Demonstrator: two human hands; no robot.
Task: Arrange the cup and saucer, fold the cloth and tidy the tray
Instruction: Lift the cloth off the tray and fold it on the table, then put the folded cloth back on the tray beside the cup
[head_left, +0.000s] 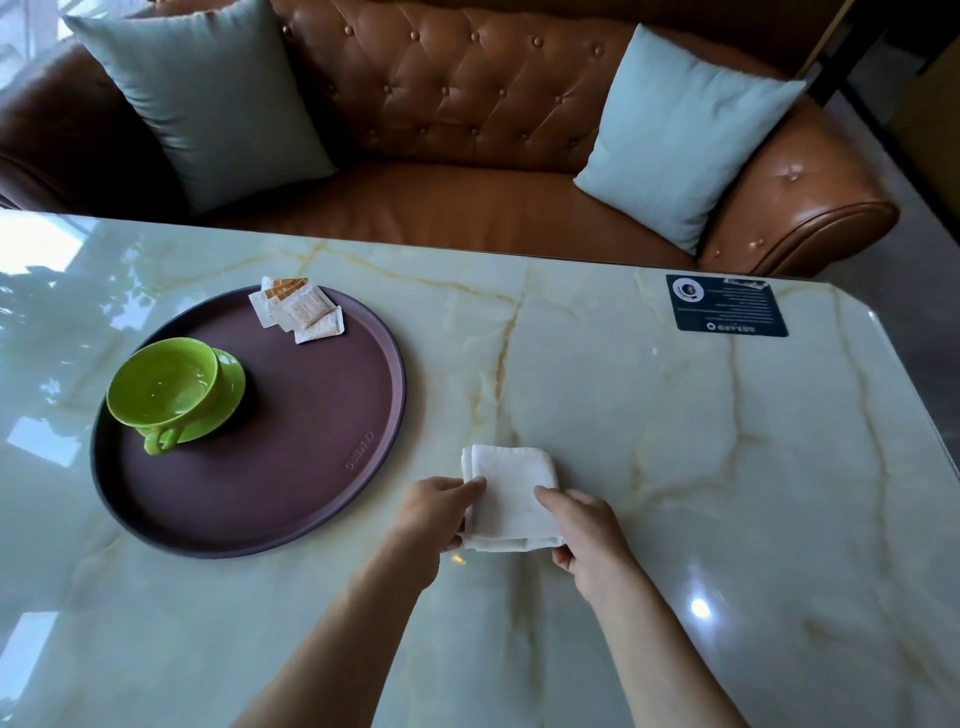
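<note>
Two hands square up the folded cloth (511, 496).
Left hand (434, 512) and right hand (587, 530) pinch its near corners, fingers narrow, probably keeping the layers aligned on the table (675, 441).

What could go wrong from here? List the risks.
1. The folded white cloth, pinched at its near corners by left hand and right hand, may unfold when lifted.
2. The paper sachets overhang the round brown tray rim and could slide off.
</note>
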